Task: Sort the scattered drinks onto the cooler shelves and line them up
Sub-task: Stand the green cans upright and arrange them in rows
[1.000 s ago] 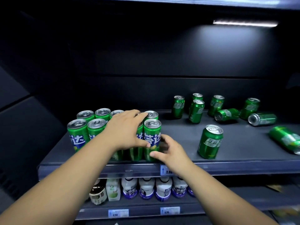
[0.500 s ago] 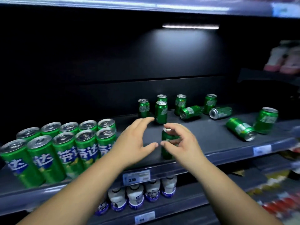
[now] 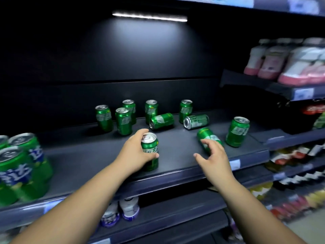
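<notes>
My left hand (image 3: 135,152) grips an upright green can (image 3: 150,147) near the front of the dark cooler shelf (image 3: 105,161). My right hand (image 3: 213,155) hovers open just in front of a green can lying on its side (image 3: 206,135). Another upright can (image 3: 237,131) stands to its right. Further back, several green cans stand upright (image 3: 123,123) and two lie tipped over (image 3: 161,120), (image 3: 196,121). A lined-up block of taller green cans (image 3: 21,166) fills the shelf's left end.
White bottles with purple labels (image 3: 129,208) stand on the shelf below. Pink and white bottles (image 3: 288,62) sit on an upper shelf at right. Mixed drinks (image 3: 299,173) crowd the lower right shelves. A light strip (image 3: 149,16) glows overhead.
The view swung right, shifting the tall cans to the far left. My left hand closed round the front can that my right hand was at. My right hand moved right toward the lying can.
</notes>
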Demonstrator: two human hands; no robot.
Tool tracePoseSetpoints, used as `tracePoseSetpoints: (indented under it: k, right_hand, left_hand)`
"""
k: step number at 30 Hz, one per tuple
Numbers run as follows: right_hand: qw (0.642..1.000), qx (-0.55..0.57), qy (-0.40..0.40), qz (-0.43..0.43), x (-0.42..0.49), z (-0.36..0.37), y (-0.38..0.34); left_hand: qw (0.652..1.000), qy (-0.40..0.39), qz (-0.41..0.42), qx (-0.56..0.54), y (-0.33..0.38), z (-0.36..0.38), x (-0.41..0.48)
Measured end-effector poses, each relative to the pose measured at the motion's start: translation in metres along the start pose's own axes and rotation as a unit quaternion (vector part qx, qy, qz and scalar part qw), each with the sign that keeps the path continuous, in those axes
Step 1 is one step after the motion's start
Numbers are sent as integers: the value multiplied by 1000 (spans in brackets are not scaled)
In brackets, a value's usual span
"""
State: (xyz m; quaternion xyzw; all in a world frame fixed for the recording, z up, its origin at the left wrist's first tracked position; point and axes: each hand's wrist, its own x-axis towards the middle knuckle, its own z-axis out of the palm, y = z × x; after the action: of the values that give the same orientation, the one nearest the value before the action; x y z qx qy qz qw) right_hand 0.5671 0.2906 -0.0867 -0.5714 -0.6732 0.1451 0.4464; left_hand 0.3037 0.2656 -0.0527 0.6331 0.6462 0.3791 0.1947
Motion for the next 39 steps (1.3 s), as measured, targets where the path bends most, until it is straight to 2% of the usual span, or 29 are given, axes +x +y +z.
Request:
tracePoseSetpoints:
  k: [4, 9, 15, 18, 22, 27, 31, 35, 39]
  right_hand:
    - [997, -54, 21, 48, 20, -30, 53]
    - [991, -67, -59, 96, 45, -49, 87]
    - [980, -163, -90, 68, 63, -38, 86]
    - [984, -123, -111, 61, 71, -35, 82]
    - [990, 7, -139, 29, 95, -53, 68]
    - [963, 98, -250, -15, 122, -64, 51]
    - [942, 83, -326, -9, 115, -60, 53]
    - [954, 44, -295, -33, 104, -51, 53]
    - [950, 59, -307, -10, 98, -41, 44]
  left_hand:
    - [1000, 5, 0, -17, 37, 56, 18]
    - [1000, 20, -6, -18, 71, 108, 32]
    - [997, 32, -53, -40, 78, 127, 32]
    - [997, 23, -62, -39, 77, 124, 32]
    - [997, 5, -73, -29, 79, 118, 34]
    - [996, 1, -80, -38, 75, 116, 35]
    - [996, 0, -79, -33, 72, 117, 34]
    - [997, -13, -76, -22, 69, 115, 35]
    - [998, -25, -62, -18, 59, 108, 30]
